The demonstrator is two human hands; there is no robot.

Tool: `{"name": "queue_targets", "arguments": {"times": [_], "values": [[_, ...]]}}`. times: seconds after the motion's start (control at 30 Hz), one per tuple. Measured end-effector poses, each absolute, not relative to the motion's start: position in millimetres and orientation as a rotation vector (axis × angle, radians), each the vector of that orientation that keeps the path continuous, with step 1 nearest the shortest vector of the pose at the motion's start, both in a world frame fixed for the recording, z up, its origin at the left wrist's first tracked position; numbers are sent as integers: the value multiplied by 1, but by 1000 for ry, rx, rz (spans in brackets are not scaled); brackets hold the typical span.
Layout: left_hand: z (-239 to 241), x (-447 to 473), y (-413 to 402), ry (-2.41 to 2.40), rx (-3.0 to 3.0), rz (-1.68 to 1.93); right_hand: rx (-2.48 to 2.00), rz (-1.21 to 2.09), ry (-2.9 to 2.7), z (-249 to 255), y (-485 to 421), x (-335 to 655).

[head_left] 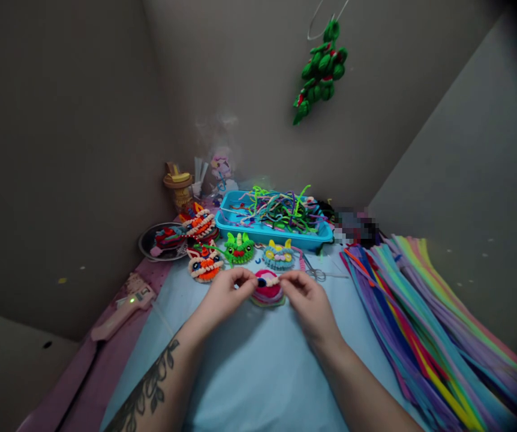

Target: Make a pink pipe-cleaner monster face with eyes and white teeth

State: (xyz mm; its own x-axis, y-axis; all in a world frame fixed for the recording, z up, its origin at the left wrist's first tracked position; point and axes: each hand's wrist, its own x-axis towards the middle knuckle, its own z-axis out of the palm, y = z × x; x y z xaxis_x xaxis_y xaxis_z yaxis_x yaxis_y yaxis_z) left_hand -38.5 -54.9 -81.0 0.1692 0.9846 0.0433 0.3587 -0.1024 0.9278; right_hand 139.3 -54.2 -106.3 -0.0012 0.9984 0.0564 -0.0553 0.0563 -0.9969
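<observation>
1. Clock directions are read from the cream strip (271, 281), with 12 pointing straight away from the person; the strip is stretched between the two hands, above a round pad (268, 296).
2. The left hand (233, 292), at 9 o'clock, has thumb and forefinger drawn together in a pinch at the strip's dark end.
3. The right hand (306, 295), at 3 o'clock, pinches the strip's pale end between thumb and fingertips; no gap shows.
4. The pad is pink in the middle, with purple and green edges. Whether the strip touches it, I cannot tell.
5. The green face (239, 249) lies at 11 o'clock, the blue face (278, 255) between 12 and 1, and an orange face (205, 264) between 9 and 10.
6. The scissors (316, 274) are near the right hand, at 3 o'clock.
7. Farther off at 12 is the blue tray (271, 234), heaped with coloured stems (280, 208).
8. Long bundles (414, 312) spread from 3 to 4 o'clock.
9. The glue gun (123, 309), its green light lit, lies near 9; a metal bowl (143, 245) is at 10.
</observation>
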Motion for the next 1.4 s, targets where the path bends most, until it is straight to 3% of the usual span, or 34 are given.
{"name": "queue_targets", "arguments": {"times": [0.17, 0.73, 1.07, 1.4], "values": [[-87, -51, -47, 1373, 1688, 804, -1202, 1092, -964, -108, -46, 147], [-111, -32, -49, 1577, 1764, 739, -1229, 1047, -1135, -113, -46, 144], [-110, -30, -49, 1575, 1748, 753, -1193, 261, -1857, -118, -57, 135], [-112, -32, -49, 1538, 1795, 781, -1197, 161, -1956, -126, -56, 125]]}}
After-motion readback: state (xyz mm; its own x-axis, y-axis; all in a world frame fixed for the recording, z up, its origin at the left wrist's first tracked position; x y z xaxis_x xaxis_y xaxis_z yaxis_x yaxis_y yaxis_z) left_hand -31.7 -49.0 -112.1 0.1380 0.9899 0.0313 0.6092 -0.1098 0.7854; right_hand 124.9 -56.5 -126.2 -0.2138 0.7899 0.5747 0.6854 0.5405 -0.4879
